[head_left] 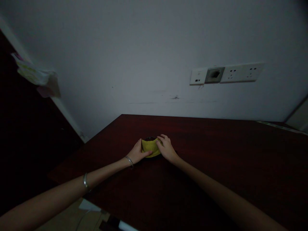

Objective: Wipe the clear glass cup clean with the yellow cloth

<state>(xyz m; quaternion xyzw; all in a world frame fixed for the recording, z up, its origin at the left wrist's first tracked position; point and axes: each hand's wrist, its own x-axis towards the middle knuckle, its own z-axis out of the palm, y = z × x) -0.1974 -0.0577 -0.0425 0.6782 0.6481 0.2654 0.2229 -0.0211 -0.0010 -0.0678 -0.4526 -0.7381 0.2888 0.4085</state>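
Yellow cloth (148, 147) lies against a dark round object (150, 139) on the red-brown table (216, 144); we clasp the cloth's left side with our left hand (137, 154), its right with our right hand (166, 149).

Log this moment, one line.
left hand: touching yellow cloth, left side; right hand: touching cloth, right side; dark object: partly hidden by cloth; support: dark red tabletop
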